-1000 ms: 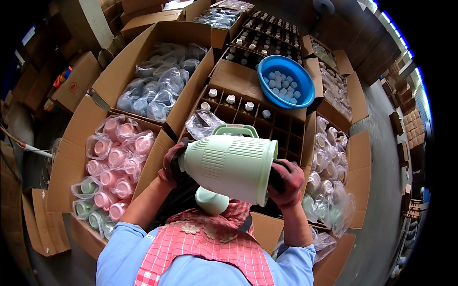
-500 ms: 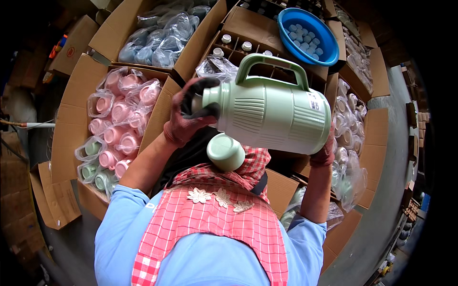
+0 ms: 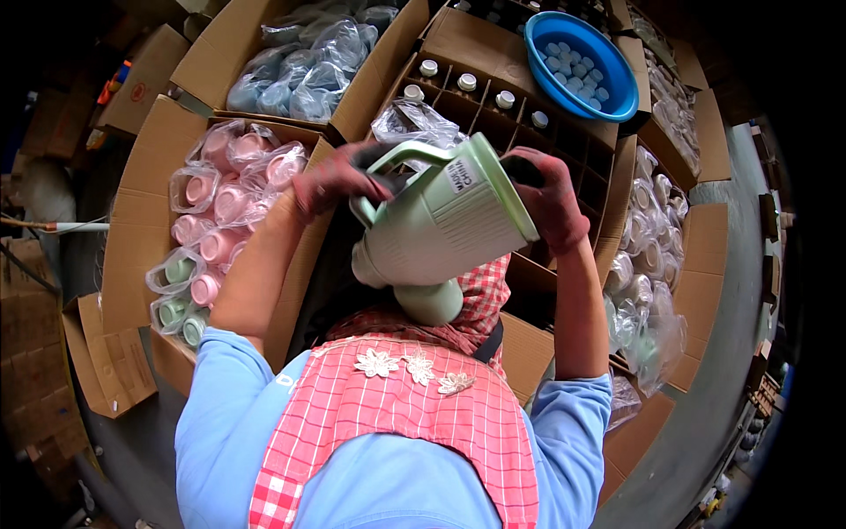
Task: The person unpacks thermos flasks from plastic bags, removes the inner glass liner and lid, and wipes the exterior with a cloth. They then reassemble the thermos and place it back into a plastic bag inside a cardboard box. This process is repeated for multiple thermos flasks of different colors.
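Note:
A pale green vacuum jug [image 3: 441,225] is held tilted in front of me, its neck toward the lower left and its base toward the upper right. My left hand [image 3: 339,183], in a red and black work glove, grips its handle. Beside the jug's base is my right hand [image 3: 553,201], similarly gloved, with fingers bent and spread; whether it touches the base I cannot tell. Below the jug, a pale green cup-shaped lid [image 3: 432,302] rests at my lap, partly covered by the jug.
At left stands a carton of bagged pink and green jugs [image 3: 231,204], with bagged blue ones [image 3: 313,75] behind. A divided carton [image 3: 485,110] holds white-capped bottles. A blue basin [image 3: 627,75] of small white caps sits far right, above more bagged pieces [image 3: 648,256].
The jug has turned from lying nearly level to tilted, base up. My left hand has gone from its neck to its handle. My right hand has moved up beside the base.

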